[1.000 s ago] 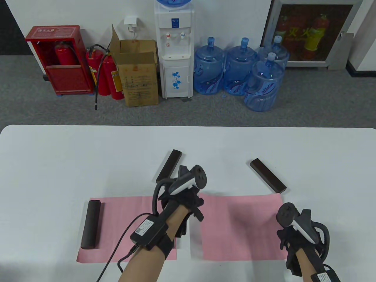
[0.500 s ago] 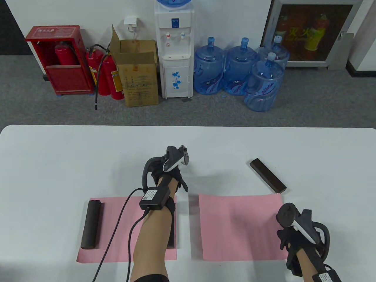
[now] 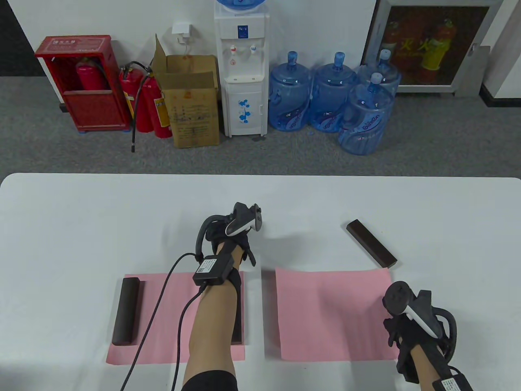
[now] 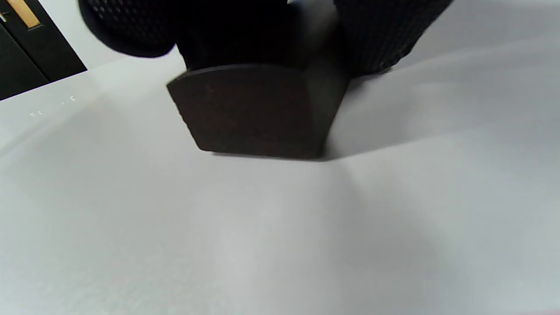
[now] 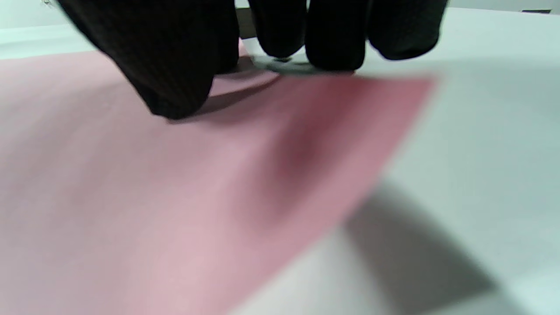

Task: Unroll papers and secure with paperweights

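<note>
**Left hand fetches a third weight while the right pins the sheet**

The left hand [image 3: 232,240] reaches forward past the far edge of the left pink sheet [image 3: 163,317], onto the bare white bench [image 3: 81,211]. In the left wrist view its gloved fingers [image 4: 376,39] close over a dark wooden paperweight bar [image 4: 253,109] that sits on the bench; whether it has lifted off cannot be told. To do this step well, take the bar near its middle so it stays level, carry it low across to the right pink sheet [image 3: 333,313], and set it flat along that sheet's left edge, square to the border, without dragging the paper.

The left sheet carries a bar on its left edge [image 3: 126,311] and another on its right edge [image 3: 239,321], mostly hidden under the forearm. The right sheet has none yet; a spare bar [image 3: 371,243] lies on the bench just beyond its far right corner.

The right hand [image 3: 407,326] rests at the right sheet's right edge. In the right wrist view its fingertips [image 5: 337,43] press down on the paper near the corner, spread and holding nothing. It should keep steady pressure until a weight lands.

The left forearm stretches straight across the left sheet, wrist slightly raised, palm down.
</note>
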Tool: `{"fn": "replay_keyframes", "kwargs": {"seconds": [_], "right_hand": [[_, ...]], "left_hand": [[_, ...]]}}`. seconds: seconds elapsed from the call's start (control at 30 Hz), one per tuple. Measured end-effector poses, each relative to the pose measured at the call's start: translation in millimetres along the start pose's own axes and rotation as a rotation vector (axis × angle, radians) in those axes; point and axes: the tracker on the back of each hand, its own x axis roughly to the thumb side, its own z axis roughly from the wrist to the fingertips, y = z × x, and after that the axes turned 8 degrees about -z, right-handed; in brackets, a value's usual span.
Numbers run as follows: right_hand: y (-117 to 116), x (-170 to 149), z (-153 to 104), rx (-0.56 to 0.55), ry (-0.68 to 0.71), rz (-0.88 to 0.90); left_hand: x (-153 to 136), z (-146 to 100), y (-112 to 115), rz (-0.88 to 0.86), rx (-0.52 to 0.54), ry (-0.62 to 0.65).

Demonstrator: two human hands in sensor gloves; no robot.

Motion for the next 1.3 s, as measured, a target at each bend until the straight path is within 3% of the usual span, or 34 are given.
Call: {"fn": "replay_keyframes", "kwargs": {"seconds": [0.2,0.33,0.47,0.57,0.7,0.87,1.17,1.3], "right_hand": [[0,0,0,0.004,0.001,0.007],[0,0,0,0.003,0.001,0.011],[0,0,0,0.001,0.000,0.007],[0,0,0,0.001,0.000,0.010],[-1,0,-1,-0.001,0.000,0.007],[-1,0,-1,-0.004,-0.001,0.011],[-1,0,-1,-0.008,0.000,0.008],[-1,1,-1,-0.010,0.002,0.004]], "left_hand": [[-11,-27,-17,-0.176,0.030,0.053],[-10,-62,-37,-0.256,0.079,0.167],[-4,-107,-50,-0.332,0.197,0.303],[4,-135,-51,-0.383,0.192,0.362],[25,-169,-40,-0.450,0.192,0.449],[55,-192,-17,-0.394,0.179,0.472],[93,-197,34,-0.124,0.103,0.394],[97,-196,46,-0.078,0.082,0.352]]}}
